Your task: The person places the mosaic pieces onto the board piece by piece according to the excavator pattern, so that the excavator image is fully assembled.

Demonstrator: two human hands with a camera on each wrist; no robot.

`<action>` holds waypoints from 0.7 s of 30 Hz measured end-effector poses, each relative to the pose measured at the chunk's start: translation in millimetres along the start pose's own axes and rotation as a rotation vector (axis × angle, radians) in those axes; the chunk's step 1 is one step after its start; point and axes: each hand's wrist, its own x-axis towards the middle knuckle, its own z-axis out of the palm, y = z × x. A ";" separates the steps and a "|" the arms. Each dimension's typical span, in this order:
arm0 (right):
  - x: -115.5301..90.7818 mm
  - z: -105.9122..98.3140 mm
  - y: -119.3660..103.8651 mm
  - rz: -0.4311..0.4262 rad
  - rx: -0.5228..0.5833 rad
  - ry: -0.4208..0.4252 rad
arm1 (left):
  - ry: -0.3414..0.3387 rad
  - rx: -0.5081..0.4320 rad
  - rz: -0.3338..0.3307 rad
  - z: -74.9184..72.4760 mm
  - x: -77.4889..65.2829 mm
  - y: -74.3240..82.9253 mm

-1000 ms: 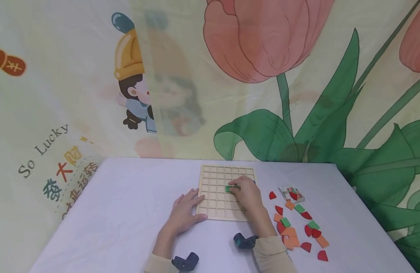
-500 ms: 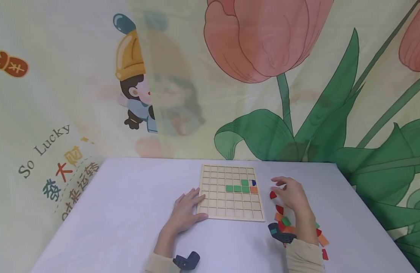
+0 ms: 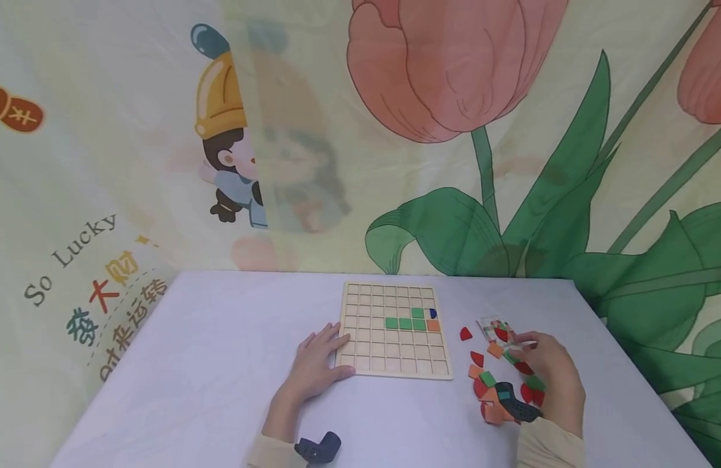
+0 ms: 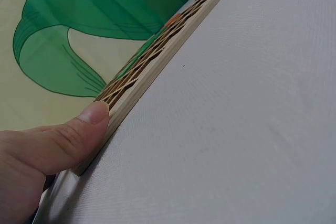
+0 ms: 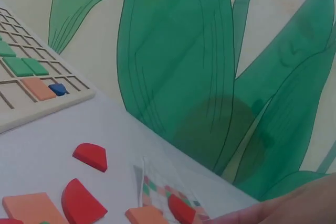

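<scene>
My left hand (image 3: 318, 361) rests on the left edge of a wooden grid board (image 3: 366, 351); its thumb (image 4: 89, 121) presses on the rim in the left wrist view. Several green square tiles (image 3: 405, 324), one orange tile (image 3: 433, 325) and a dark blue piece (image 3: 433, 313) sit in the board's cells. To the right, my right hand (image 3: 556, 370) is over the loose pieces, its fingertips beside a patterned card (image 3: 486, 325) and a green tile (image 3: 510, 357). Whether those fingers pinch a piece is unclear. Only a blurred finger (image 5: 273, 211) shows in the right wrist view.
Loose red rounded wedges (image 3: 466, 333), orange squares (image 3: 495, 351) and green squares (image 3: 487, 378) are scattered right of the board, some overlapping. A red wedge (image 5: 182, 210) lies on the card. White cloth covers the table (image 3: 220, 364), with a printed curtain behind.
My right hand has left the green tiles on the board and moved right to the loose pieces near the card. My left hand stays on the board's edge.
</scene>
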 end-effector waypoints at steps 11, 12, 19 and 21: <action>9.6 12.1 2.7 0.017 0.010 0.035 | 0.006 -0.023 0.005 1.9 -1.4 -1.8; 10.0 12.6 1.9 0.016 0.012 0.040 | 0.008 -0.024 0.006 1.9 -1.5 -1.8; 9.6 13.5 -2.7 -0.008 -0.002 0.048 | 0.012 -0.023 0.013 1.5 -0.8 -2.4; 9.3 13.9 -2.9 -0.015 -0.004 0.041 | 0.006 -0.020 0.014 0.6 -0.9 -2.4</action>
